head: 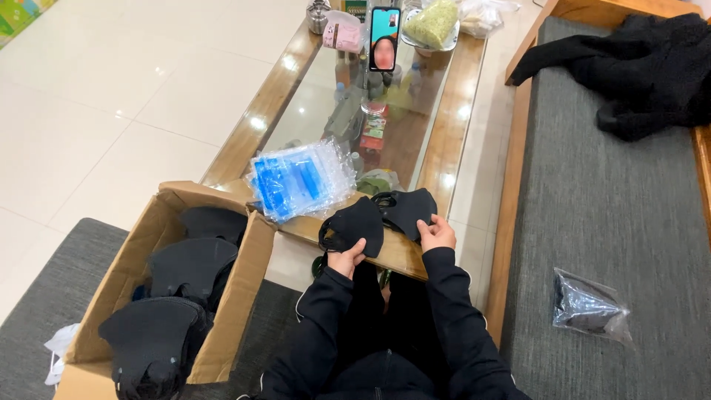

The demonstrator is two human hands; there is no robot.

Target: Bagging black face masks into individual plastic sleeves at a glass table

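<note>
Nearest the camera are the person's dark-sleeved arms, reaching forward over the lap to the near edge of the counter (459,141). The left hand (346,259) grips the lower edge of a black face mask (355,224), its fingers clamped on the fabric with the thumb on top. The right hand (437,234) pinches the edge of a second black mask (407,210), fingers closed on it. The two masks lie side by side at the counter's near wooden rim, touching or slightly overlapping in the middle.

To the left, on the grey rug (44,296), stands an open cardboard box (229,304) filled with stacks of more black masks (189,270). To the right, on the grey bench cushion (615,207), lies a clear plastic bag with something dark inside (589,307).

Just beyond the hands, a pile of clear and blue plastic pouches (300,179) rests on the counter's near left corner. Further along the glass top a phone (384,38) stands upright with its screen lit, and beside it sits a bowl of pale green stuff (432,26). At the far right a black garment (644,67) is heaped on the bench.
</note>
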